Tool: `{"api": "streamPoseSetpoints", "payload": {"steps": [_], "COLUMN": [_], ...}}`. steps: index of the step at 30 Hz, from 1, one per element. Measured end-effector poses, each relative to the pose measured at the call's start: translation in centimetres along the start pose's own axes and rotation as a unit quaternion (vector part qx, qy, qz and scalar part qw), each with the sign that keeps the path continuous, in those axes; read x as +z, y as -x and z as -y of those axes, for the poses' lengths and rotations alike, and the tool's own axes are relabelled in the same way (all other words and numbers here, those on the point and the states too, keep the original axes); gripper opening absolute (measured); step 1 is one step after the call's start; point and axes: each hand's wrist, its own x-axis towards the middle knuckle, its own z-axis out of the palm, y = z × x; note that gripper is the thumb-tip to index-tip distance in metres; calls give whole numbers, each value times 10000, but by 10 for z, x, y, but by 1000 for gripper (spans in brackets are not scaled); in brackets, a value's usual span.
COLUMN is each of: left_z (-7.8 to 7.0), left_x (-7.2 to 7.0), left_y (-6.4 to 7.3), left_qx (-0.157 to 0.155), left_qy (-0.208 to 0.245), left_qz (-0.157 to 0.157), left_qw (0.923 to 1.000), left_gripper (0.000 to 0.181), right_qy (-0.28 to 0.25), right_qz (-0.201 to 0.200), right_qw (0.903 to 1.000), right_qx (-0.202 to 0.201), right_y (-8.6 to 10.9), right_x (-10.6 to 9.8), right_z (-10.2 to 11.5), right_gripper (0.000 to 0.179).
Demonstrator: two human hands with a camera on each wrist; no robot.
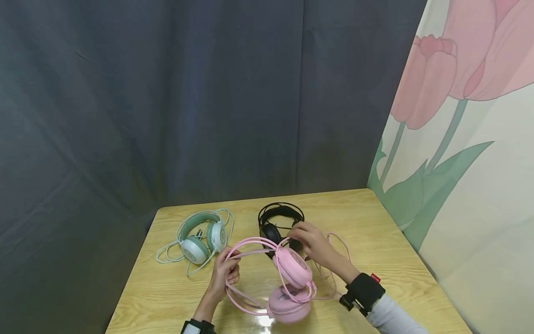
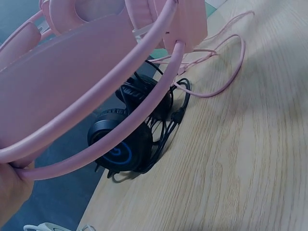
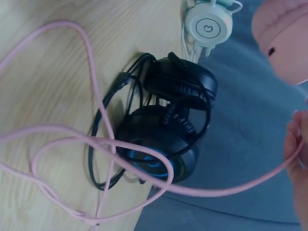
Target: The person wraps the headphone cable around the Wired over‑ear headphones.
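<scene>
Pink headphones (image 1: 292, 268) are held up over the near part of the table, their headband toward the left and both ear cups toward the right. My left hand (image 1: 225, 273) grips the headband, and in the left wrist view its fingers (image 2: 13, 192) curl round the band. My right hand (image 1: 314, 243), above the upper ear cup, pinches the pink cable (image 3: 207, 192). From the fingers the cable runs in a loose loop past the ear cups. More of it lies coiled on the wood to the right.
Black headphones (image 1: 271, 233) with a bundled black cable stand just behind the pink pair. White and mint-green headphones (image 1: 195, 250) lie at the table's left with their cable spread round them. A dark curtain (image 1: 233, 102) hangs behind the wooden table (image 1: 375, 278).
</scene>
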Motion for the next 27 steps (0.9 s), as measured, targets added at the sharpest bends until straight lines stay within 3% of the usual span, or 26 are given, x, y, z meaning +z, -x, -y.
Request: {"api": "streamPoseSetpoints", "payload": {"steps": [3, 9, 14, 21, 27], "left_z": [0, -2, -4, -5, -7], "left_x": [0, 3, 6, 7, 7], "left_y": [0, -3, -7, -11, -13], "left_qx": [20, 9, 136, 244, 321], "left_qy": [84, 588, 982, 1481, 1888], "left_qz": [37, 130, 337, 565, 418], "left_qw": [10000, 9982, 9945, 9870, 9806], "left_gripper": [14, 17, 20, 26, 24], "right_qy": [-28, 126, 144, 518, 722], "right_qz": [-16, -175, -110, 373, 602], "right_qw": [10000, 9992, 9988, 9976, 9951], "right_qx": [61, 350, 451, 263, 305], "right_y": [4, 12, 19, 22, 24], "right_x": [1, 4, 6, 5, 6], "right_z": [-2, -8, -13, -12, -7], "right_gripper": [33, 15, 10, 23, 31]}}
